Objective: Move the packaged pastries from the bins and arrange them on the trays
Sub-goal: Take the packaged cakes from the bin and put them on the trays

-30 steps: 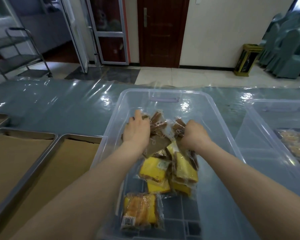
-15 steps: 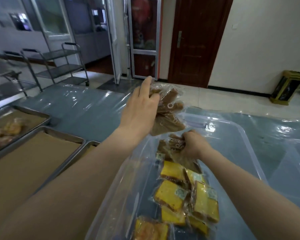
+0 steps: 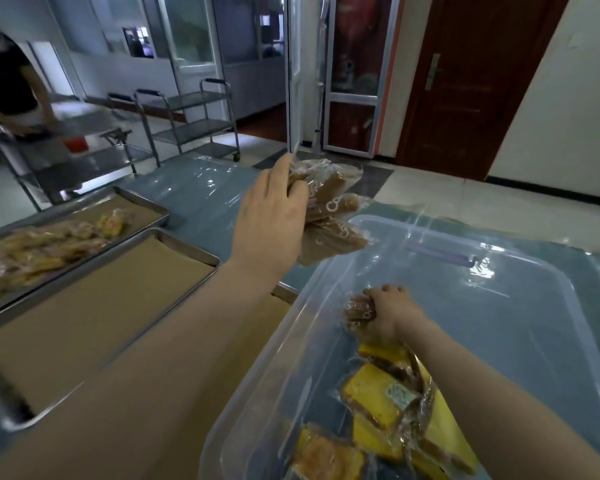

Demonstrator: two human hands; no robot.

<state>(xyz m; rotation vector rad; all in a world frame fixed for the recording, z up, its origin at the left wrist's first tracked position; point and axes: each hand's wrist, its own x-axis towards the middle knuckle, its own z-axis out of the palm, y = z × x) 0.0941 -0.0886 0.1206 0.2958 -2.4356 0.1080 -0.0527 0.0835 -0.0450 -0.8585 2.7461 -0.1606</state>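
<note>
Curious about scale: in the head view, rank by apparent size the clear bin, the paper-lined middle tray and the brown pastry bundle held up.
1. clear bin, cut by the frame.
2. paper-lined middle tray, not far behind.
3. brown pastry bundle, clearly smallest.

The bin [image 3: 499, 271] at 4 o'clock is clear plastic, smooth and glossy, with a lilac plastic handle [image 3: 437, 258]. The packs [image 3: 329, 206] at 12 o'clock and the yellow packs [image 3: 371, 389] at 5 o'clock wear clear, crinkled, shiny film. The trays [image 3: 184, 244] at 9 o'clock are brushed metal, lined with matt brown paper [image 3: 101, 306]. A glossy, wrinkled plastic sheet [image 3: 201, 199] spreads under bin and trays. The carts [image 3: 201, 109] at 11 o'clock are dull metal; the door [image 3: 471, 81] at 1 o'clock is dark wood.
</note>
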